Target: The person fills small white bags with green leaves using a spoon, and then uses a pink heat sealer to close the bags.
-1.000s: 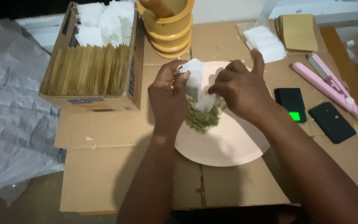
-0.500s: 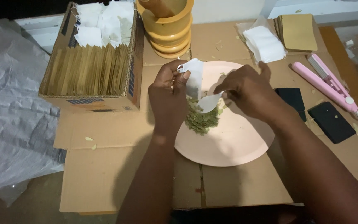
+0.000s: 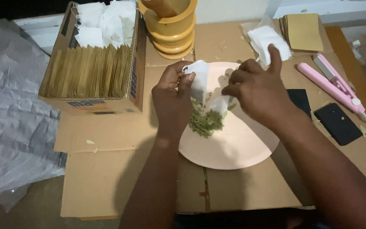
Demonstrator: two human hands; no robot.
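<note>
Compared with half a second ago, the right hand [image 3: 257, 91] has lifted its thumb upright again, while its fingers pinch a small white spoon-like scoop [image 3: 219, 104] over the heap of crumbled green dried leaves [image 3: 206, 122]. The left hand [image 3: 172, 99] stays pinched on the thin white paper sachet [image 3: 199, 78], held just above the leaves on the smooth round pink plate [image 3: 234, 148], which rests on the flat brown cardboard worktop [image 3: 106, 178].

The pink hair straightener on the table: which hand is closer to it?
Right. The right hand is over the plate, just left of the straightener; the left hand is farther left.
</note>
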